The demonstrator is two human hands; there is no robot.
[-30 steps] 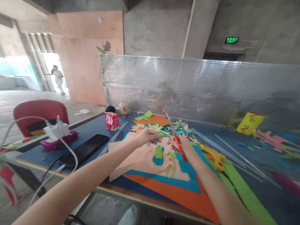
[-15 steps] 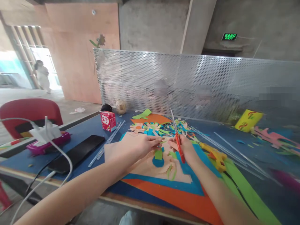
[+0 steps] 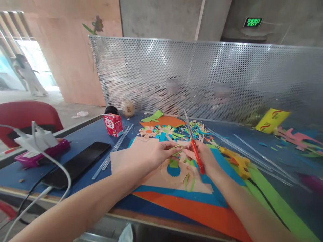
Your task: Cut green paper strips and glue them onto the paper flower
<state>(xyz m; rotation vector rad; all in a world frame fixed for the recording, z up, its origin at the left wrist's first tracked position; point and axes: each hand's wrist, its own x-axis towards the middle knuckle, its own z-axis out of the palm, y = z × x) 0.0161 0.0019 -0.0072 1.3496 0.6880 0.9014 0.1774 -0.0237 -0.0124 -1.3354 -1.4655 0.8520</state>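
Note:
My left hand pinches a thin green paper strip above a peach sheet on the blue table. My right hand holds red-handled scissors, blades pointing up and away, and its fingertips also touch the strip's other end. Below the hands lie a blue toothed paper disc with a green square on it, and curled green strips. Blue and orange sheets lie under the peach one.
A yellow glue gun and clear glue sticks lie right. Paper flowers and scraps sit behind the hands. On the left are a black phone, red carton, charger with white cable. A perforated metal screen backs the table.
The camera tilted down and shifted. Both hands came together and now hold a green strip between them; before, the left hand rested on the paper and the right held only the scissors.

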